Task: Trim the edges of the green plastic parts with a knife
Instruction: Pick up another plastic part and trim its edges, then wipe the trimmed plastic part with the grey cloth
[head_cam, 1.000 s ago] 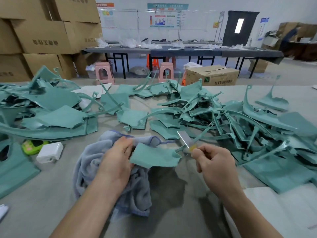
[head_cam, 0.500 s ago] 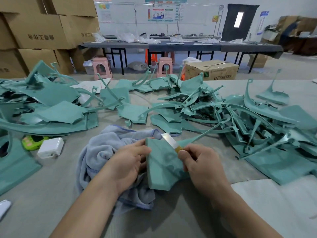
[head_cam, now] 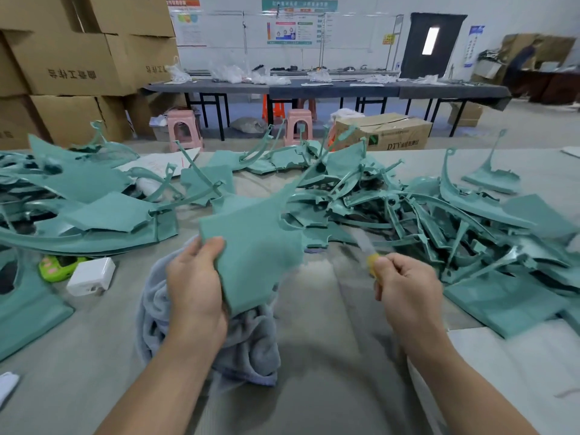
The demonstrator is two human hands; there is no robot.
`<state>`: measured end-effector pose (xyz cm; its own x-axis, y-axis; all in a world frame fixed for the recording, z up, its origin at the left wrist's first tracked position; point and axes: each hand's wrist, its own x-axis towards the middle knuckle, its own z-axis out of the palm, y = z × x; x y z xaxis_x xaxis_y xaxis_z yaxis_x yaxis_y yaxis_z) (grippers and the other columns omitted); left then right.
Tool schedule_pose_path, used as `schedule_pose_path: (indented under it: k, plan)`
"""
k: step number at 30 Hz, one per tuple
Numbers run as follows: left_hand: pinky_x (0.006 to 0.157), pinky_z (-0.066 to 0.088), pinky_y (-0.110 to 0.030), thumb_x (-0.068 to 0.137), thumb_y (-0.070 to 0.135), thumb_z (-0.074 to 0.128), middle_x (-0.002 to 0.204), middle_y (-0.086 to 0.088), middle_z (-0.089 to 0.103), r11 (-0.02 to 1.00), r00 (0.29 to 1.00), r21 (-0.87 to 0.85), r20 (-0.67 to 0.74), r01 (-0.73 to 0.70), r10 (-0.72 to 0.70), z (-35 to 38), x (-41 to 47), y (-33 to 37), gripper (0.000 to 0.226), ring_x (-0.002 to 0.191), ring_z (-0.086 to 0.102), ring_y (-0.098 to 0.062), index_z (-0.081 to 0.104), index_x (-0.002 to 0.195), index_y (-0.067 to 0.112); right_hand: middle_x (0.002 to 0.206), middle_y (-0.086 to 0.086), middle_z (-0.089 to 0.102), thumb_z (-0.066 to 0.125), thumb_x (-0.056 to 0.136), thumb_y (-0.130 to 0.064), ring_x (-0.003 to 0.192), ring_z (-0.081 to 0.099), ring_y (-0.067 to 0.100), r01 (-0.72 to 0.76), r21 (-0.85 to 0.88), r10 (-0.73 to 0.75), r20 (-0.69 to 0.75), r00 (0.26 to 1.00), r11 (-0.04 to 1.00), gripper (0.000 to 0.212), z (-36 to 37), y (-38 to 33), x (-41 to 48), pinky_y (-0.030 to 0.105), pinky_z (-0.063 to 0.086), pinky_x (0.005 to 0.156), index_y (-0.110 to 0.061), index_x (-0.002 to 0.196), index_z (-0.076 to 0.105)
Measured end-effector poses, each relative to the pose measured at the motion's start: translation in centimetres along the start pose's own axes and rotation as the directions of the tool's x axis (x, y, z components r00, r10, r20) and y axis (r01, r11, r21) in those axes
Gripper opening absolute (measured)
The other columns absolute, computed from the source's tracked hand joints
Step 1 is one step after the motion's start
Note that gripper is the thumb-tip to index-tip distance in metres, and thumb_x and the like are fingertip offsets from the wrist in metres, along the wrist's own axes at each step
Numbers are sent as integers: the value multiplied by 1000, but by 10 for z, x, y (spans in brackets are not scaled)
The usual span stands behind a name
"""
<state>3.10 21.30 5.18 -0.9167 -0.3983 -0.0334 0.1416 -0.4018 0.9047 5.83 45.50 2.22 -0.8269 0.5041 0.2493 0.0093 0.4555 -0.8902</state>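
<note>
Head view, left hand: the left hand (head_cam: 195,279) gripped a flat green plastic part (head_cam: 254,243) by its lower left edge, thumb curled over the front face, and there it was, lifted above the tabletop (head_cam: 329,356).
Head view, green part: tilted up toward the camera, its long thin arm reaching up and to the right, lower corner just over a crumpled grey-blue cloth (head_cam: 251,343).
Head view, right hand: the right hand (head_cam: 406,291) was curled tight round the yellow handle of a small knife (head_cam: 367,246), blade pointing up and left.
Head view, knife: blade blurred, close beside the right edge of the held part but apart from it; no contact showed.
Head view, right pile: a big tangle of green plastic parts (head_cam: 423,215) lay heaped on the tabletop beyond the right hand.
Head view, left pile: more stacked green plastic panels (head_cam: 94,208) sat at the left.
Head view, small items: a white rectangular power adapter (head_cam: 91,276) lay near the left pile, a bright green object (head_cam: 59,266) just beside it.
Head view, background: brown cardboard boxes (head_cam: 72,58) stacked far left, two pink plastic stools (head_cam: 183,128) under a long dark table (head_cam: 329,89).
</note>
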Motion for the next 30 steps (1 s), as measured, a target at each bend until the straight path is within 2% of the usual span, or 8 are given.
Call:
schedule_pose_path:
  k: [6, 9, 14, 18, 21, 26, 28, 30]
  plan:
    - [54, 47, -19, 95, 27, 55, 72, 15, 68, 652, 799, 502, 150, -568, 582, -16, 2, 6, 13, 62, 60, -2, 64, 91, 35, 52, -6, 61, 63, 93, -31, 54, 58, 15, 34, -417, 40, 168, 985, 908, 30, 8, -1, -6, 26, 44, 51, -15, 68, 70]
    - [59, 44, -16, 94, 36, 50, 75, 21, 65, 617, 719, 507, 8, -602, 695, -25, 14, 22, 10, 67, 57, 5, 58, 100, 34, 84, -4, 75, 61, 93, -39, 87, 67, 23, 84, -553, 19, 179, 984, 829, 21, 4, -6, -12, 37, 57, 80, -27, 92, 78]
    - [67, 39, -10, 95, 26, 46, 80, 19, 56, 686, 612, 413, -316, -599, 725, -53, 45, 45, 4, 65, 50, 13, 45, 99, 25, 134, -9, 62, 69, 89, -43, 123, 44, 7, 322, -332, -234, 277, 932, 887, 50, 7, -31, -35, 24, 33, 100, -33, 138, 61]
    - [66, 36, -2, 95, 16, 49, 88, 3, 58, 724, 633, 428, -361, -541, 685, -71, 56, 40, 11, 65, 52, 16, 50, 102, 25, 159, -31, 25, 56, 80, -70, 147, 2, -13, 560, -90, -408, 592, 695, 824, 84, 42, -68, -71, 8, 1, 113, -47, 156, 28]
    - [61, 37, -11, 94, 15, 56, 83, 0, 56, 751, 731, 490, -287, -443, 619, -75, 59, 29, 16, 63, 50, -5, 48, 97, 28, 168, -25, 2, 61, 76, -71, 150, -16, -7, 625, 15, -459, 692, 557, 780, 98, 85, -93, -82, 23, -2, 122, -46, 158, 13]
    - [61, 37, -38, 79, 28, 53, 65, -1, 46, 765, 888, 537, -63, -355, 455, -83, 63, 13, 17, 61, 39, -16, 46, 78, 13, 162, -10, 28, 72, 80, -54, 150, 20, 13, 550, -110, -267, 784, 560, 828, 88, 129, -102, -73, 42, 27, 121, -42, 155, 27]
    - [58, 41, -30, 75, 32, 52, 67, -11, 50, 765, 902, 524, 17, -376, 431, -82, 61, 13, 22, 59, 39, -10, 50, 76, 10, 124, -10, 59, 70, 83, -36, 119, 52, 14, 525, -18, -357, 713, 603, 851, 39, 134, -97, -77, 39, 48, 98, -35, 119, 57]
    - [53, 40, -18, 75, 29, 52, 68, -9, 55, 766, 899, 504, 51, -400, 436, -80, 61, 14, 18, 57, 42, -6, 54, 77, 11, 81, -15, 60, 73, 82, -21, 78, 55, 3, 397, 135, -402, 548, 734, 908, 19, 129, -89, -75, 32, 52, 74, -24, 84, 54]
